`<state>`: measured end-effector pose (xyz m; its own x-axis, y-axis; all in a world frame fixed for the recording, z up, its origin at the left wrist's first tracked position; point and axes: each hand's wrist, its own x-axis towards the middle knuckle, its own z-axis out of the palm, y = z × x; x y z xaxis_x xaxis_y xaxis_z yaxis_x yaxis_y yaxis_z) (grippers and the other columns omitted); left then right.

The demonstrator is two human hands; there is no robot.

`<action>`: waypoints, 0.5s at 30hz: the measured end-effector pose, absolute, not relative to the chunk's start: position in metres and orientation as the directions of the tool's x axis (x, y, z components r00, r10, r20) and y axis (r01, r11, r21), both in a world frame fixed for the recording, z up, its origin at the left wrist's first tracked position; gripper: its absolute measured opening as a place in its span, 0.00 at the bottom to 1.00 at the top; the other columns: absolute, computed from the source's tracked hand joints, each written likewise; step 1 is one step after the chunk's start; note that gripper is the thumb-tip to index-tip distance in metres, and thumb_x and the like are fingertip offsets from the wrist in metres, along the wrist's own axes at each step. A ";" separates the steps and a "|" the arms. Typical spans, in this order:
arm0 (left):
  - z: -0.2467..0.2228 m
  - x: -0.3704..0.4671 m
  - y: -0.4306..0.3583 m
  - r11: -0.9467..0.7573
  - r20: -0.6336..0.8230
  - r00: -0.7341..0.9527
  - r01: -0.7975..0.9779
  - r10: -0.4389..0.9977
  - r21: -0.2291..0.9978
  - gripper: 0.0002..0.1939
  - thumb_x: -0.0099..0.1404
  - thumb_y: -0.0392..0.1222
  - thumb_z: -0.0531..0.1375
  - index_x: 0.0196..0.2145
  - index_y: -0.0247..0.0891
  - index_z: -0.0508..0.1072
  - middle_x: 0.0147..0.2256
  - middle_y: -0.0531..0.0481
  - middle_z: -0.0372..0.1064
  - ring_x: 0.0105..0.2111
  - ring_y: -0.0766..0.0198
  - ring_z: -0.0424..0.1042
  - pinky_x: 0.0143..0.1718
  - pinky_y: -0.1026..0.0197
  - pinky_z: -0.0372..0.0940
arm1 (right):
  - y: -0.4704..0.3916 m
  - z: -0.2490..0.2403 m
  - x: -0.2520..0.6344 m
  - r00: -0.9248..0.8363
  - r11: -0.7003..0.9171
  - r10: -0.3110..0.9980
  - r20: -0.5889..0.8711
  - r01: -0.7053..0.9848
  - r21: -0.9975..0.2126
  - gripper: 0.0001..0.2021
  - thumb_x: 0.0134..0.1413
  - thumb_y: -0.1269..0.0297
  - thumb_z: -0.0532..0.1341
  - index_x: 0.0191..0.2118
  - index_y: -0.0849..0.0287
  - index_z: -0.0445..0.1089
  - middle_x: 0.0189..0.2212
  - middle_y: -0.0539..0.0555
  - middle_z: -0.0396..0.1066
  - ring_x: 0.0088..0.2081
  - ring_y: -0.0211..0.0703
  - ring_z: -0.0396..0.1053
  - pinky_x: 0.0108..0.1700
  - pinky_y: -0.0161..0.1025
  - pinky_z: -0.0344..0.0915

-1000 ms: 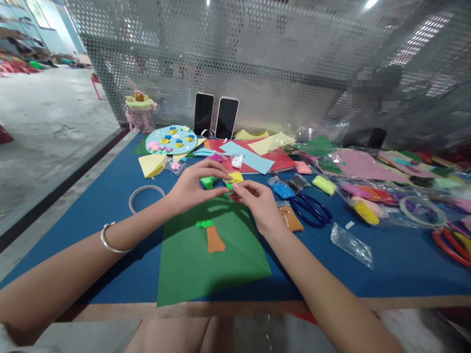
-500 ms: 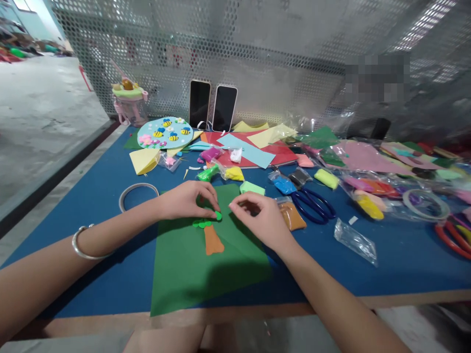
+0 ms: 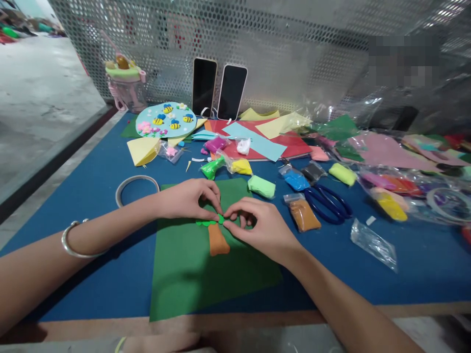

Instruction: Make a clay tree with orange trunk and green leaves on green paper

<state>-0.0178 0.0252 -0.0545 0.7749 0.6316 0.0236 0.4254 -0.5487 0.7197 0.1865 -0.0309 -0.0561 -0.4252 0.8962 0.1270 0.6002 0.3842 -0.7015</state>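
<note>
Between the fingertips of both hands is a small bright green clay piece (image 3: 221, 219). My left hand (image 3: 193, 200) pinches it from the left, and my right hand (image 3: 257, 220) closes its thumb and forefinger on its right side. Just below lies an orange-brown clay trunk shape (image 3: 219, 241), flat on a dark green paper sheet (image 3: 176, 279). A short row of green clay bits (image 3: 205, 223) runs along the top of the trunk, partly under my left fingers.
Behind the sheet lie a green clay bag (image 3: 212, 168), yellow clay (image 3: 242, 166) and a pale green block (image 3: 261, 187). Blue-handled scissors (image 3: 327, 203) and a brown clay bag (image 3: 304, 214) are at right, a tape roll (image 3: 137, 191) at left. Two phones (image 3: 231, 91) lean on the perforated metal panel (image 3: 287, 44).
My right hand has moved left to the green clay piece, and its fingertips now meet it. My left hand still pinches the piece. The camera view has shifted slightly.
</note>
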 end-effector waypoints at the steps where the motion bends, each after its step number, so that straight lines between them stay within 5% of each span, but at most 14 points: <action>1: -0.055 -0.018 0.025 -0.553 0.023 0.778 0.425 0.628 0.717 0.08 0.56 0.43 0.64 0.34 0.41 0.79 0.37 0.49 0.68 0.36 0.64 0.69 0.38 0.64 0.63 | -0.031 -0.057 0.186 -0.426 0.388 0.895 0.130 0.603 -0.697 0.03 0.47 0.69 0.64 0.31 0.58 0.73 0.27 0.49 0.68 0.22 0.32 0.62 0.26 0.31 0.58; 10: -0.051 -0.021 0.023 -0.643 0.124 0.760 0.437 0.638 0.629 0.07 0.59 0.39 0.60 0.34 0.42 0.79 0.38 0.49 0.68 0.37 0.63 0.70 0.42 0.62 0.64 | -0.030 -0.064 0.184 -0.434 0.409 0.890 0.140 0.625 -0.665 0.02 0.48 0.68 0.64 0.31 0.57 0.74 0.27 0.48 0.69 0.22 0.32 0.61 0.27 0.32 0.57; 15: -0.048 -0.030 0.008 -0.736 0.224 0.759 0.443 0.612 0.512 0.16 0.59 0.30 0.54 0.38 0.43 0.77 0.41 0.49 0.67 0.42 0.62 0.68 0.44 0.61 0.62 | -0.029 -0.064 0.184 -0.434 0.408 0.891 0.136 0.631 -0.660 0.03 0.49 0.65 0.65 0.32 0.57 0.74 0.27 0.49 0.69 0.22 0.32 0.61 0.27 0.33 0.57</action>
